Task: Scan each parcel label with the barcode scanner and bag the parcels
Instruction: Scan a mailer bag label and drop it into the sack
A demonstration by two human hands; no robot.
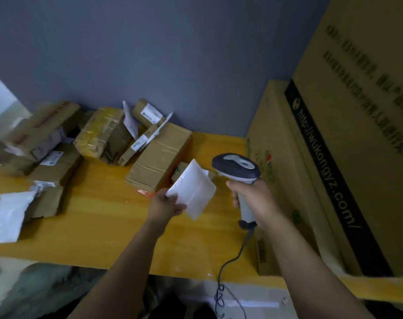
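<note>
Two bare forearms (126,261) stretch in from six o'clock over the yellow bench (99,226), with the scanner's cable (228,270) drooping off the front edge beside them. At nine o'clock a flat white pouch (9,212) lies on the bench; whether it is a bag or a mailer I cannot tell. Behind it, from ten to twelve o'clock, cardboard parcels (57,146) sit heaped against the wall, several showing white labels. A long box (159,157) lies just beyond the hands.

At centre the left hand (167,204) pinches a soft white parcel (193,187) by its lower corner, thumb on the near face, holding it up off the bench. The face toward me looks blank, so the label is probably on the far side or too blurred to see. Just right of it the right hand (253,201) is clenched round the grip of the barcode scanner (238,168), whose head points toward the parcel, close but not touching. Tall cartons (345,134) fill three o'clock.

To scan well, I'd turn the label face to the scanner window and pull the soft wrap flat so the bars don't crease. Then tilt it slightly against glare and steady both hands before pressing the trigger.
</note>
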